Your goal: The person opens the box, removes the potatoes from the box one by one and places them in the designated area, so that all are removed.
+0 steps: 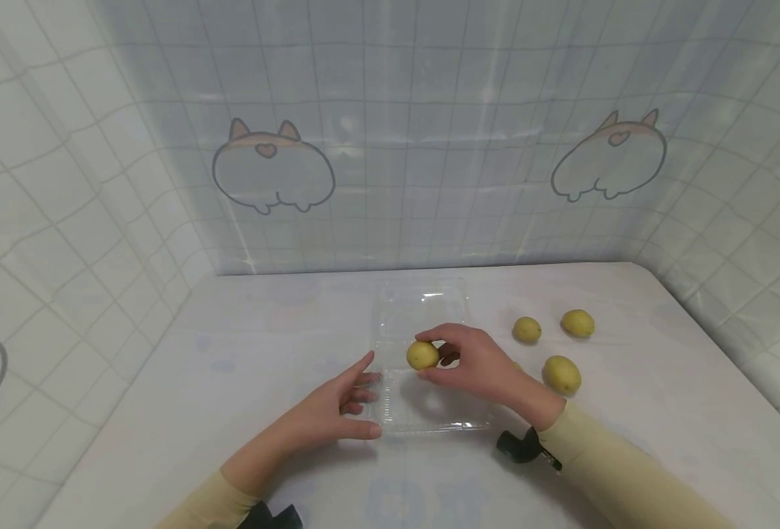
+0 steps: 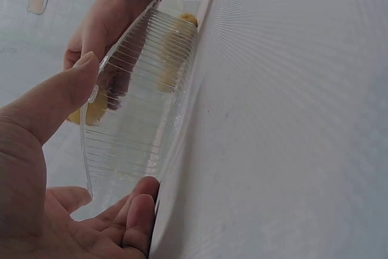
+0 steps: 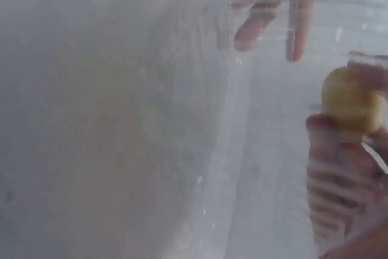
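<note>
A clear plastic clamshell box (image 1: 436, 411) lies on the table with its lid (image 1: 423, 308) folded back, away from me. Over the box, my right hand (image 1: 472, 364) pinches a small yellow lemon (image 1: 423, 355) between thumb and fingertips. Seen through the ribbed plastic in the right wrist view, the same lemon (image 3: 351, 100) sits between the fingers. My left hand (image 1: 326, 411) is at the box's left side, thumb and fingers spread apart. In the left wrist view, its thumb (image 2: 66, 92) is up at the box rim and the other fingers are low by the ribbed wall (image 2: 136, 131).
To the right lie loose lemons: a small one (image 1: 527, 330), a larger one (image 1: 578, 323) farther back and another (image 1: 562, 375) beside the right wrist. A further one is mostly hidden behind the right hand. Grid-patterned sheeting (image 1: 396, 184) stands around the white table (image 1: 264, 316).
</note>
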Available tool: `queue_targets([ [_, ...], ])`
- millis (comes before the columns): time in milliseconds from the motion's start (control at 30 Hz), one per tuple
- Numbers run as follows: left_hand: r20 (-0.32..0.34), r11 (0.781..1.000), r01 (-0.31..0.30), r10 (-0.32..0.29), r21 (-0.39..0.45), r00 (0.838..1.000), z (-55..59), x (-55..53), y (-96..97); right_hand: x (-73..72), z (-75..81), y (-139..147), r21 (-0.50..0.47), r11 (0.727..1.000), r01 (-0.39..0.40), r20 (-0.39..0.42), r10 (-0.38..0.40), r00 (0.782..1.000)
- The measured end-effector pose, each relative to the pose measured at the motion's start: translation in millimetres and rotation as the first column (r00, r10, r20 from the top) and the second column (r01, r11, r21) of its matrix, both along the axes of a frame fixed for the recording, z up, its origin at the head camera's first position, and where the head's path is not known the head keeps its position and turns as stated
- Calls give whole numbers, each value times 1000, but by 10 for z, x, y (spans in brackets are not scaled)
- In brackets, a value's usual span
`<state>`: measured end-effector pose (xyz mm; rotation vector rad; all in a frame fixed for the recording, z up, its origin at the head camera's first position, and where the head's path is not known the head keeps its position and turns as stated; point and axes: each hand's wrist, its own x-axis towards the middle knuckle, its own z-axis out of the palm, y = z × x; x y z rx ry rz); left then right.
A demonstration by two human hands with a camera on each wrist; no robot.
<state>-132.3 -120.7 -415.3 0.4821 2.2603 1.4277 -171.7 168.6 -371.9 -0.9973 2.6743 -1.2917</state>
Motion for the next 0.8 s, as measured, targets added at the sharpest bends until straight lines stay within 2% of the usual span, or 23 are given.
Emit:
queue_targets([
  [333, -9, 1000, -1, 1, -4, 1000, -26, -13, -6, 4, 13, 234, -27, 998, 62, 8, -62, 998],
  [600, -16, 1000, 2, -1, 8, 1000, -19, -11, -10, 6, 51, 448, -4, 990, 141, 27, -140, 990],
  [800, -16, 1000, 4, -4, 4, 1000, -12, -9, -7, 5, 64, 612, 1, 988, 151, -18, -151, 988],
])
